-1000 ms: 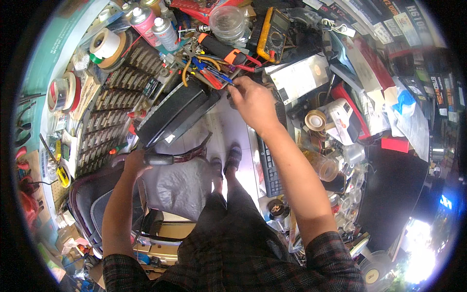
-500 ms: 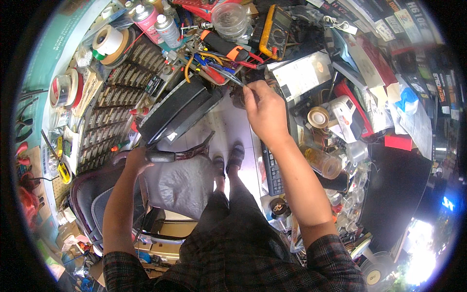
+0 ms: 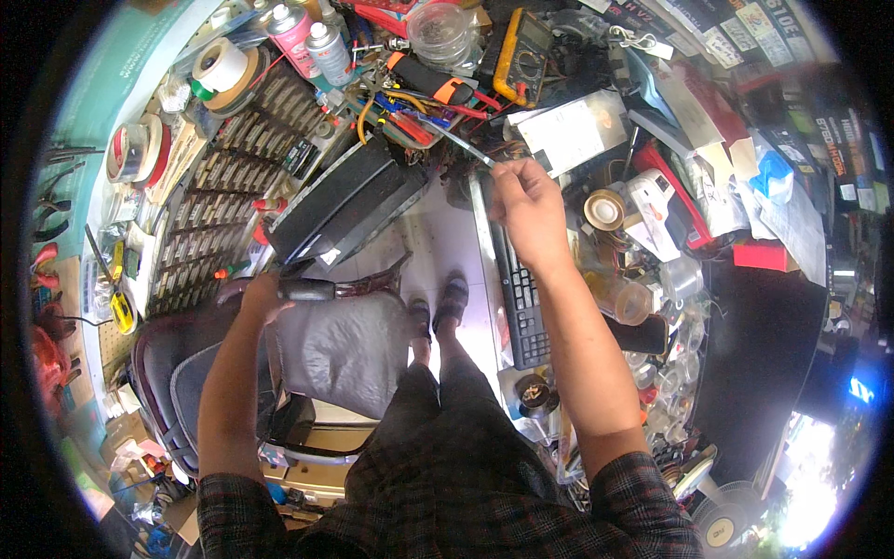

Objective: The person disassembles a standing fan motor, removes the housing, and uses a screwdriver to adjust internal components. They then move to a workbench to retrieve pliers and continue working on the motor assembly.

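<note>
My right hand (image 3: 526, 210) is closed around a thin grey metal tool (image 3: 461, 142) whose tip points up-left toward a tangle of coloured wires and pliers (image 3: 419, 107). It hovers over the upper end of a black keyboard (image 3: 521, 298). My left hand (image 3: 264, 296) rests on the dark armrest (image 3: 312, 291) of a grey office chair (image 3: 326, 349) at lower left, fingers wrapped over it. My feet in dark shoes (image 3: 438, 307) stand on the pale floor between chair and bench.
A black flat device (image 3: 340, 200) lies tilted at centre. Tape rolls (image 3: 223, 65), spray cans (image 3: 307, 37), a yellow multimeter (image 3: 521, 42), a drawer cabinet (image 3: 200, 214), a clear round tub (image 3: 438, 28) and a tape roll (image 3: 603, 210) crowd the bench.
My right hand has drawn back to the right from the wire tangle, pulling the thin metal tool with it. The left hand stays on the armrest.
</note>
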{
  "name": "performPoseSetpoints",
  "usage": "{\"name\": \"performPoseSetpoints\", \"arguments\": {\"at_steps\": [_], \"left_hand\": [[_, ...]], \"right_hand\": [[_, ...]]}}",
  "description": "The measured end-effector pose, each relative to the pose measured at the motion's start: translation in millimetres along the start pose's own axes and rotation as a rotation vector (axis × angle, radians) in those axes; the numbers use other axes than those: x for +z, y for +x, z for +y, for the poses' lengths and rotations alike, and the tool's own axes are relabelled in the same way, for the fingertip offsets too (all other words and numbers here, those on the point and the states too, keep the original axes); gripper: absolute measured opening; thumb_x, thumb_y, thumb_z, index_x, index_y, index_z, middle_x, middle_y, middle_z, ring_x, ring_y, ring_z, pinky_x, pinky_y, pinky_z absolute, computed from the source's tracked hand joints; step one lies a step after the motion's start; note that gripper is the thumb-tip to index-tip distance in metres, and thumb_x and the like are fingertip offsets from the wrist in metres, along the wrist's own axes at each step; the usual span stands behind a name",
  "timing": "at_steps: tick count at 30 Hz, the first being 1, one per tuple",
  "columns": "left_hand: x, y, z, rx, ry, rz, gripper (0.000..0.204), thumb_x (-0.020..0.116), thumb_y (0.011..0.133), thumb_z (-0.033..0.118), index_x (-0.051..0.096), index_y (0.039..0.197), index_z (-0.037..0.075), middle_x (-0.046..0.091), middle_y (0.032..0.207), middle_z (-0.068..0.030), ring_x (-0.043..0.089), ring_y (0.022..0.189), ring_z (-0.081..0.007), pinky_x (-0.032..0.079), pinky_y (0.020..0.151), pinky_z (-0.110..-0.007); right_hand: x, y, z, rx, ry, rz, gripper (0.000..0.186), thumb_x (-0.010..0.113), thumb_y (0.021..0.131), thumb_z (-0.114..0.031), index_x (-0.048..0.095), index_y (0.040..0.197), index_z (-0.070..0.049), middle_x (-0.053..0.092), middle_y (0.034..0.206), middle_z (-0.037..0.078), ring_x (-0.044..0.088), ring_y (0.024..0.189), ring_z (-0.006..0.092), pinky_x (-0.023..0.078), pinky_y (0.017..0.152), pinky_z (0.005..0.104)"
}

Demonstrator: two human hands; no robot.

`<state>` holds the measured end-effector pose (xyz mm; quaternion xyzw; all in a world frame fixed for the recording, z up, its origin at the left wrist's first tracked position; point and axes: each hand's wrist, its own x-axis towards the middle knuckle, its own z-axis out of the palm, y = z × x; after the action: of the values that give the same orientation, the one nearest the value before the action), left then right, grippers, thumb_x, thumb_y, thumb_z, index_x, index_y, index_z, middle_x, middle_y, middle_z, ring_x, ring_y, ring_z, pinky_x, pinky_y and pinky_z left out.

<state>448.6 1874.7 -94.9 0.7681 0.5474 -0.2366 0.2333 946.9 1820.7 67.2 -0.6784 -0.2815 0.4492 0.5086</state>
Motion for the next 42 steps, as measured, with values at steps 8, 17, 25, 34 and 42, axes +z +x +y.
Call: {"name": "performPoseSetpoints", "arguments": {"at_steps": [8, 17, 25, 34, 42], "left_hand": [[34, -39, 45, 0.006, -0.192, 0.439, 0.047, 0.085, 0.082, 0.028, 0.064, 0.111, -0.002, 0.070, 0.105, -0.0225, 0.068, 0.104, -0.0403, 0.054, 0.091, -0.047], [-101, -114, 275, 0.280, -1.949, -0.013, 0.048, 0.044, 0.113, 0.029, 0.046, 0.149, -0.002, 0.064, 0.135, -0.0191, 0.065, 0.122, -0.0261, 0.049, 0.104, -0.040], [-105, -117, 281, 0.325, -2.003, 0.158, 0.034, 0.057, 0.108, 0.017, 0.060, 0.137, -0.001, 0.070, 0.116, -0.0080, 0.068, 0.101, -0.0148, 0.055, 0.090, -0.031], [-100, -116, 287, 0.243, -1.978, 0.232, 0.026, 0.059, 0.107, 0.016, 0.066, 0.128, 0.001, 0.071, 0.101, -0.0061, 0.068, 0.091, -0.0138, 0.055, 0.085, -0.029], [-100, -117, 300, 0.210, -2.114, -0.002, 0.033, 0.050, 0.111, 0.029, 0.057, 0.129, 0.001, 0.069, 0.105, -0.0148, 0.071, 0.098, -0.0286, 0.057, 0.092, -0.042]], "right_hand": [[-20, -58, 6, 0.018, -0.063, 0.013, 0.021, 0.059, 0.107, -0.021, 0.060, 0.099, -0.002, 0.059, 0.073, 0.001, 0.057, 0.062, 0.0090, 0.047, 0.058, 0.0261], [-8, -163, 27, -0.102, -0.084, -0.046, 0.018, 0.060, 0.107, -0.019, 0.061, 0.103, -0.002, 0.061, 0.077, 0.000, 0.058, 0.065, 0.0071, 0.049, 0.060, 0.0253], [-3, -190, 30, 0.085, 0.119, -0.214, 0.017, 0.060, 0.108, -0.019, 0.060, 0.105, -0.003, 0.060, 0.080, -0.001, 0.056, 0.068, 0.0058, 0.048, 0.064, 0.0232], [-6, -189, 41, 0.164, 0.209, -0.260, 0.017, 0.058, 0.109, -0.020, 0.059, 0.106, -0.003, 0.058, 0.080, -0.002, 0.055, 0.069, 0.0061, 0.048, 0.064, 0.0232], [4, -191, 45, 0.221, 0.161, -0.336, 0.017, 0.056, 0.110, -0.020, 0.057, 0.107, -0.003, 0.059, 0.078, 0.001, 0.056, 0.065, 0.0083, 0.049, 0.061, 0.0254]]}}
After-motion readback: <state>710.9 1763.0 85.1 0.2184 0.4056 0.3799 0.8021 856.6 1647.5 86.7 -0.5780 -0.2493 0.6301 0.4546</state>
